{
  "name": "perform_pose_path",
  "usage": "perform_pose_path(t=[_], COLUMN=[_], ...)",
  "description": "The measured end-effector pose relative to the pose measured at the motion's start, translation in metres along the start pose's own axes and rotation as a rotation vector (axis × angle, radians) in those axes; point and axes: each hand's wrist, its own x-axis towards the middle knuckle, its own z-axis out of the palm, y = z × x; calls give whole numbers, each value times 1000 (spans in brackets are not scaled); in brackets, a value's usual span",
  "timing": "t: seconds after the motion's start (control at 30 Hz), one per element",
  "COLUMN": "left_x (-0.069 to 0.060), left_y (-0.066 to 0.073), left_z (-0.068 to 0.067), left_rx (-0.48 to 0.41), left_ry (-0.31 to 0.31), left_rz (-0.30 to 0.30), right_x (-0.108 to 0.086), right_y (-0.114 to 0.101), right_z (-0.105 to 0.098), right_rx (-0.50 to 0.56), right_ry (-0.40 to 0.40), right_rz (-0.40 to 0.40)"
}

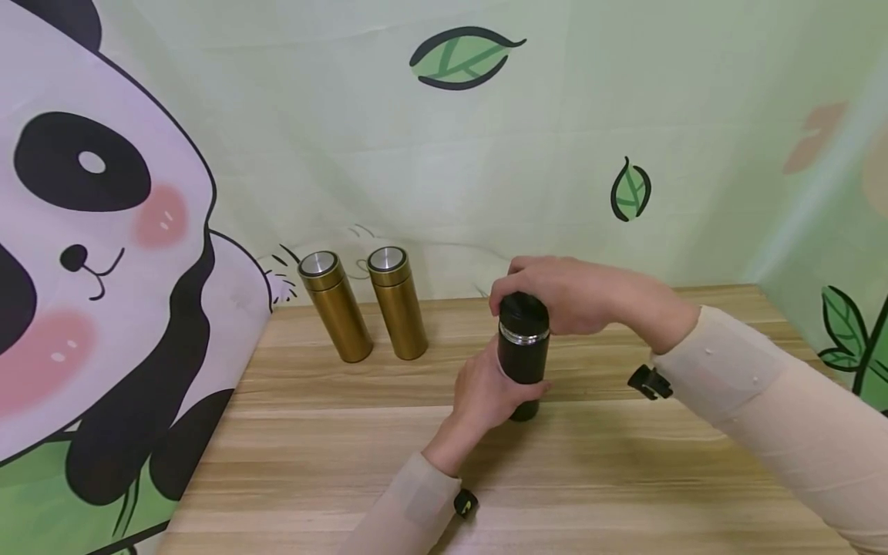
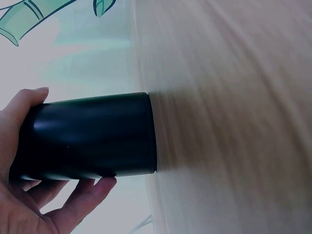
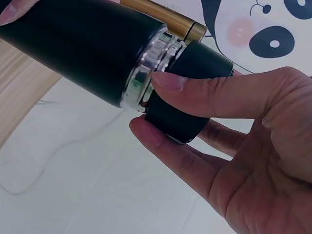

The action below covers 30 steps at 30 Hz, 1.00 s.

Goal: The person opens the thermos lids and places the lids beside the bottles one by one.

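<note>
Standing flask: black flask (image 1: 522,361) roughly upright, base down on the tabletop (image 1: 312,447), right of the gold pair in the head view.
Cap: black cap (image 1: 523,312) on top; silver neck (image 1: 523,337) shows as a bright band between cap and body, threads visible in the right wrist view. Whether any thread is engaged, can't tell.
Left hand: left hand (image 1: 486,389) wrapped partway round the body, thumb on one side, fingers on the other. Probably an anti-spin hold; tabletop likely takes the weight.
Right hand: right hand (image 1: 565,293) comes over the top, thumb and fingers pinching the cap's sides. Likely chosen for twist or lift control, palm clear of the neck.
Flask vs hands: between them, body in the left, cap in the right; right sits above left.
Gold pair: outer gold flask (image 1: 336,316) and nearer gold flask (image 1: 398,316) stand capped, apart from each other, untouched. Probably parked there for elbow room.
Backdrop: panda-print sheet (image 1: 333,116) behind the tabletop.
</note>
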Motion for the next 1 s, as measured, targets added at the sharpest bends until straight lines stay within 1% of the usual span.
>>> perform_pose_path(t=[0.33, 0.53, 0.8, 1.0], left_x=[2, 2, 1, 1], left_y=[1, 1, 0, -1], left_z=[1, 0, 1, 2], left_rx=[6, -2, -8, -16], left_ry=[0, -4, -2, 4], left_rz=[-10, -10, -24, -20], right_x=[-6, -10, -16, -22], right_y=[-1, 1, 10, 17], right_z=[-10, -11, -9, -8], right_rx=[46, 54, 50, 80], right_ry=[5, 24, 64, 85], right_rz=[58, 74, 83, 97])
